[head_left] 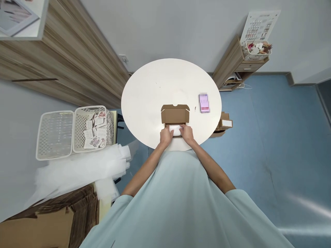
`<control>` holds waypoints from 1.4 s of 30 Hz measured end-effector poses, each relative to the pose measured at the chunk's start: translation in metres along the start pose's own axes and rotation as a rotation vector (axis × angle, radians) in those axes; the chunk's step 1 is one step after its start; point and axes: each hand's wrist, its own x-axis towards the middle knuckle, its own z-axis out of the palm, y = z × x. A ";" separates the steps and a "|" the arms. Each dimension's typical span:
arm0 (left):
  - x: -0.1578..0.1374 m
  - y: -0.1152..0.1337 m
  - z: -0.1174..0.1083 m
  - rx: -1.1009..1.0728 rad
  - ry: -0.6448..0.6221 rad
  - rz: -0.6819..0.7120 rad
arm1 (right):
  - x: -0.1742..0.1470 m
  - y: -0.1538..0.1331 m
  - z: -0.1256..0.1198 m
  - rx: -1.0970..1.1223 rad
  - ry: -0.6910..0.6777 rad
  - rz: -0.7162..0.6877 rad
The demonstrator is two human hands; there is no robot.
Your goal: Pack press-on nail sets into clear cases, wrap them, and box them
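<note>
An open cardboard box [175,115] stands near the front edge of the round white table [144,89], its lid raised toward the wall. Inside the box, or just over its opening, is a white wrapped bundle [175,130]; how deep it sits I cannot tell. My left hand [166,136] is closed on the bundle's left end, thumb along its side. From the right, my right hand [187,133] grips the other end with bent fingers. Both hands partly cover the box's sides. A purple-pink packet [204,103], blurred, lies to the right on the tabletop.
To my left are a lidded white basket [77,137] of printed cards, a stack of white wrapping sheets [85,167] and flattened cardboard [51,224]. Small cardboard boxes [224,123] sit beyond the table's right edge. A wooden cabinet [240,65] stands at the back right.
</note>
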 end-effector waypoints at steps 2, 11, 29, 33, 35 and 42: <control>0.000 0.001 0.002 0.026 -0.001 0.017 | 0.001 0.000 0.001 -0.038 -0.010 -0.009; 0.001 0.012 -0.004 0.142 -0.029 0.032 | 0.005 -0.011 -0.004 -0.181 -0.072 -0.037; 0.048 -0.008 -0.084 -0.584 0.144 0.060 | 0.047 0.009 -0.078 0.371 0.181 -0.010; 0.050 -0.002 -0.085 -0.630 0.101 0.059 | 0.051 0.006 -0.073 0.456 0.140 -0.009; 0.051 -0.001 -0.085 -0.651 0.107 0.069 | 0.052 0.006 -0.073 0.488 0.146 -0.035; 0.060 0.002 -0.085 -0.721 0.163 0.128 | 0.055 0.007 -0.078 0.568 0.198 -0.178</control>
